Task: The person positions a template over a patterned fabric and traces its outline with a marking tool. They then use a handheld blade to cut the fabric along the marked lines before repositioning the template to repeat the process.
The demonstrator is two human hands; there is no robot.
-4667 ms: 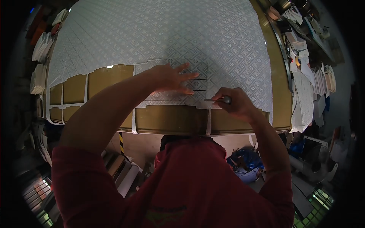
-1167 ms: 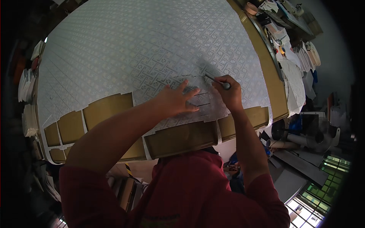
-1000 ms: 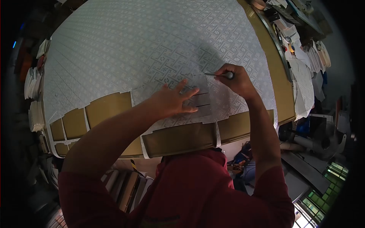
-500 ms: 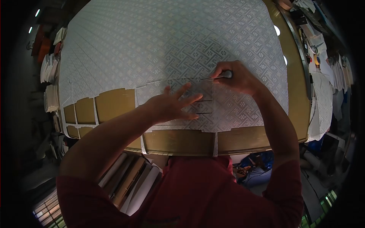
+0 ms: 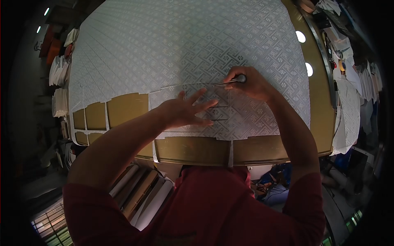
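A large pale patterned sheet (image 5: 135,49) covers most of the brown table (image 5: 188,151); pieces are cut out along its near edge. My left hand (image 5: 182,110) lies spread on a see-through template (image 5: 172,95) near that edge. The template has dark slits (image 5: 219,119) to the right of my fingertips. My right hand (image 5: 248,84) grips a tool with a rounded metallic end (image 5: 241,78), and its thin tip touches the sheet along the template's far edge. What the tip is cannot be made out.
Rolls of material (image 5: 152,203) stand below the table at the lower left. Stacked papers (image 5: 59,71) are at the left. White cloth (image 5: 348,110) hangs at the right, and a blue bag (image 5: 277,192) lies below the table.
My right hand and the tool have moved slightly left along the template's far edge. My left hand stays spread on the template. The whole view has shifted a little.
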